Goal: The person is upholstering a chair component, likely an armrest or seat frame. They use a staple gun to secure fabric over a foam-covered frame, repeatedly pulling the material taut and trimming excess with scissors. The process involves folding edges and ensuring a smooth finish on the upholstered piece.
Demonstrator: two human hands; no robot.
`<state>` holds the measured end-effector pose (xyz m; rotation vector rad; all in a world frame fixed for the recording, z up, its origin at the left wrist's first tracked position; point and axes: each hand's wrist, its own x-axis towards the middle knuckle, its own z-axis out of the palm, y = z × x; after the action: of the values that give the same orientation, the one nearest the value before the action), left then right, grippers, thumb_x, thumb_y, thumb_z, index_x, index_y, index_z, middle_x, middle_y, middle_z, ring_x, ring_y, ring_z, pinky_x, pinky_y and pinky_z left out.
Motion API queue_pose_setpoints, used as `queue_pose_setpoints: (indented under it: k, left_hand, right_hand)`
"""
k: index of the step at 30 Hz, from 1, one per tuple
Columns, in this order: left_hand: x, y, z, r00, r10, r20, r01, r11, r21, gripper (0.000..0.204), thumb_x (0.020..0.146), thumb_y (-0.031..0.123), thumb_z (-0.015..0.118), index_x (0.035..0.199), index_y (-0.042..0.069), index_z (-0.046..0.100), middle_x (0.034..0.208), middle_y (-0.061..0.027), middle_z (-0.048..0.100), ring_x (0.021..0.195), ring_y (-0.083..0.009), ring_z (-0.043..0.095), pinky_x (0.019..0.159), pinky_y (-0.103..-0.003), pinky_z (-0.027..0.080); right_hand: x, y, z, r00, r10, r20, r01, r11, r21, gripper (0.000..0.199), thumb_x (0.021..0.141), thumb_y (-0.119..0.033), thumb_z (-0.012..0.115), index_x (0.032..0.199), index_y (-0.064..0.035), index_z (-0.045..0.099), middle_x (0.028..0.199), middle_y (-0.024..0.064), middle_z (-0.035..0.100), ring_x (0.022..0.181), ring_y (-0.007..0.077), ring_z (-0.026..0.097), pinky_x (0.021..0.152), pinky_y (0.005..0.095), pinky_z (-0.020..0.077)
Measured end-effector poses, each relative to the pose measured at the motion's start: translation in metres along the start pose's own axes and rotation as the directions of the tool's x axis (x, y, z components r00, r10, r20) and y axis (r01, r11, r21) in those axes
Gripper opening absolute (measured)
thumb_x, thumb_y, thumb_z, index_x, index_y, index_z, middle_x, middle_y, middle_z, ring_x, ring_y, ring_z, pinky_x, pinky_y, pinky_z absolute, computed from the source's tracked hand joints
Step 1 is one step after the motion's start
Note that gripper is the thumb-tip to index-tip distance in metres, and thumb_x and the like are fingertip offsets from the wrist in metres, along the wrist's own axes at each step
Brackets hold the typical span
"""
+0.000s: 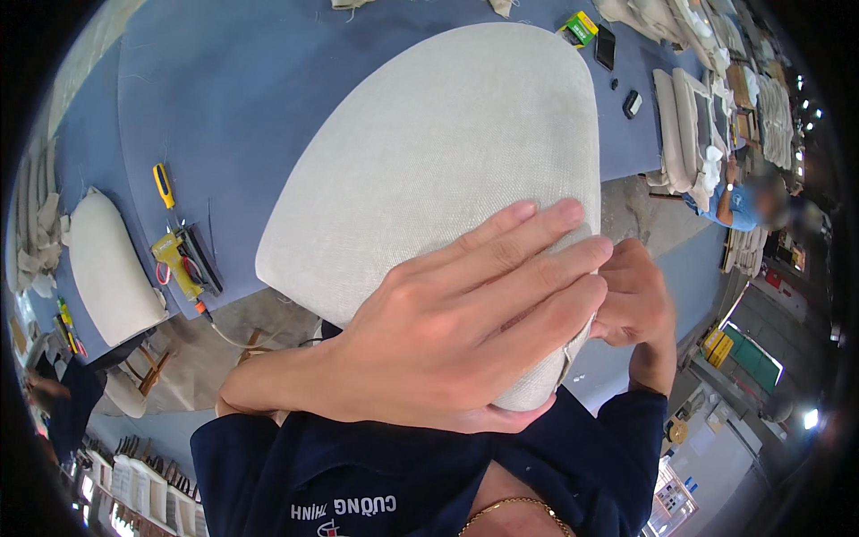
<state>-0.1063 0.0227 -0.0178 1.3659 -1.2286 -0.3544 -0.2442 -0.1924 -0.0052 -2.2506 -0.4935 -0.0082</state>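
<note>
L hand (438, 331): fingers tog., laid across lower R part of cream pad (438, 152), thumb hooked at its bottom end, so clamped on it. R hand (637, 300): fingers curled at pad's R edge, touching; tips hidden, can't tell if pinched. Pad sits directly under L fingers, broad part running well past fingertips, overlapping near edge of blue-grey worktop (215, 107); can't tell if it rests there. By worktop's near L corner: staple gun (182, 266) w/ hose, yellow-handled tool (163, 186) just beyond. Twd far R corner: green-yellow box (579, 29), phone (605, 46) beside it, small case (633, 105) nearer R edge.
</note>
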Motion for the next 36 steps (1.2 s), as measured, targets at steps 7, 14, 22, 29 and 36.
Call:
queue_pose_setpoints:
  k: [7, 14, 22, 29, 36]
  left_hand:
    - [0.007, -0.003, -0.014, 0.99, 0.14, -0.017, -0.137, 0.984, 0.111, 0.063, 0.058, 0.02, 0.087, 0.114, 0.0, 0.069, 0.118, -0.0206, 0.071, 0.116, -0.0416, 0.067, 0.094, -0.053, 0.056]
    - [-0.005, -0.004, -0.04, 0.909, 0.287, -0.303, -0.192, 0.932, 0.306, 0.051, 0.066, 0.024, 0.085, 0.104, -0.004, 0.065, 0.103, -0.0258, 0.071, 0.101, -0.0425, 0.07, 0.089, -0.053, 0.059]
    - [-0.002, -0.002, -0.051, 0.871, 0.303, -0.387, -0.194, 0.935, 0.297, 0.041, 0.063, 0.017, 0.085, 0.096, -0.002, 0.071, 0.098, -0.0183, 0.075, 0.096, -0.0382, 0.074, 0.084, -0.045, 0.062]
    - [-0.007, -0.006, -0.045, 0.86, 0.321, -0.396, -0.226, 0.936, 0.268, 0.042, 0.063, 0.017, 0.087, 0.096, -0.002, 0.071, 0.099, -0.0179, 0.075, 0.099, -0.0375, 0.074, 0.085, -0.046, 0.062]
    - [-0.011, -0.008, -0.046, 0.869, 0.348, -0.351, -0.268, 0.929, 0.256, 0.048, 0.061, 0.018, 0.09, 0.098, -0.003, 0.069, 0.099, -0.0215, 0.074, 0.098, -0.0377, 0.073, 0.087, -0.047, 0.061]
  right_hand:
    - [-0.003, -0.006, 0.008, 0.982, 0.094, -0.165, -0.108, 0.991, -0.076, 0.032, 0.092, -0.029, 0.072, 0.073, -0.0057, 0.061, 0.058, 0.0048, 0.047, 0.045, 0.0254, 0.049, 0.042, 0.038, 0.0328]
    - [0.035, 0.001, 0.016, 0.957, 0.071, -0.281, -0.097, 0.992, -0.078, 0.033, 0.092, -0.03, 0.072, 0.074, -0.0051, 0.062, 0.058, 0.0061, 0.053, 0.046, 0.0249, 0.053, 0.043, 0.0365, 0.0357]
    - [0.066, 0.009, 0.018, 0.959, -0.087, -0.27, 0.075, 0.996, -0.053, 0.022, 0.089, -0.02, 0.076, 0.078, -0.0036, 0.065, 0.058, 0.0066, 0.053, 0.046, 0.0257, 0.053, 0.043, 0.0352, 0.0362]
    - [0.073, -0.003, 0.005, 0.978, -0.116, -0.174, 0.094, 0.987, -0.13, 0.021, 0.083, -0.019, 0.081, 0.081, -0.0032, 0.067, 0.057, 0.0064, 0.052, 0.045, 0.0242, 0.053, 0.043, 0.0347, 0.037]
    - [0.079, -0.01, -0.005, 0.992, -0.098, -0.075, 0.087, 0.985, -0.148, 0.02, 0.081, -0.02, 0.082, 0.086, -0.0042, 0.069, 0.06, 0.0068, 0.056, 0.048, 0.0255, 0.056, 0.045, 0.0359, 0.0408]
